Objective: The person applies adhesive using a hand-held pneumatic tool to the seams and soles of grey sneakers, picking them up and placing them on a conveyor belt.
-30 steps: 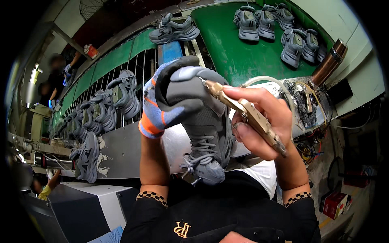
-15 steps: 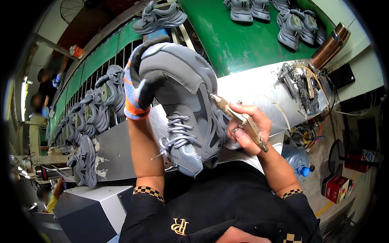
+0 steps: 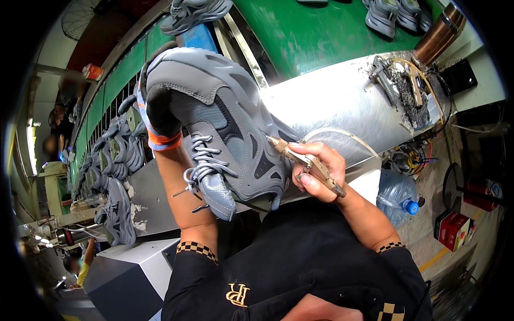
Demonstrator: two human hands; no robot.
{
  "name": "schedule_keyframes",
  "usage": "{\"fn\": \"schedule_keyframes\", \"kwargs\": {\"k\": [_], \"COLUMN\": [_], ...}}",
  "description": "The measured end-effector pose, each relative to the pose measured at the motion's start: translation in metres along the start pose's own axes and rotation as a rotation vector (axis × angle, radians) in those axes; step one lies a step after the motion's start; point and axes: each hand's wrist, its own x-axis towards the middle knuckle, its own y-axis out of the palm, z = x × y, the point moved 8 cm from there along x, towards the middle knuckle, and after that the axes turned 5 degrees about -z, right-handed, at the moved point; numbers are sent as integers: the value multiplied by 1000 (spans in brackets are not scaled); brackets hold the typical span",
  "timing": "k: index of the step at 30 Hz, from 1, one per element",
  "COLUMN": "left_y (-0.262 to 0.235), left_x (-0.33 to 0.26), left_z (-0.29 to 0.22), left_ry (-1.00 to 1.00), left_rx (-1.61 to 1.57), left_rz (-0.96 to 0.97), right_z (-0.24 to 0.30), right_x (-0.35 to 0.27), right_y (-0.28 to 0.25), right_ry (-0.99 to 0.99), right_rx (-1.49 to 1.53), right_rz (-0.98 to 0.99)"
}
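My left hand, in a glove with black fingers and an orange and blue cuff, grips a grey lace-up sneaker near its toe. The shoe is tipped, its side and thick sole edge facing up, with the laces toward my left forearm. My bare right hand is closed round a slim brass-coloured nozzle tool with a lever along its body. Its pointed tip is close to the seam between upper and sole; whether it touches I cannot tell.
Several similar sneakers line a rack at left; others stand on a green belt. On the metal bench lie tools and a hose. A copper-coloured flask and a water jug are at right.
The sneaker and my gloved hand have shifted left, and the shoe has rolled to show more of its side. My right hand has moved slightly left with the tool. The view has shifted too.
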Motion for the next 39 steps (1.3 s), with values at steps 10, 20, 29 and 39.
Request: {"fn": "schedule_keyframes", "kwargs": {"k": [10, 20, 29, 39], "left_y": [-32, -84, -119, -94], "left_x": [-26, -88, -163, -302], "left_z": [16, 49, 28, 0], "left_ry": [-64, -204, -426, -1058], "left_rx": [-24, -77, 186, 284], "left_rz": [-113, -327, -347, -165], "right_z": [-13, -27, -46, -51], "right_x": [-23, -30, -7, 1], "right_y": [-5, -4, 11, 17], "right_ry": [197, 250, 256, 293], "right_rx": [62, 263, 239, 22], "right_rz": [-29, -83, -113, -125]}}
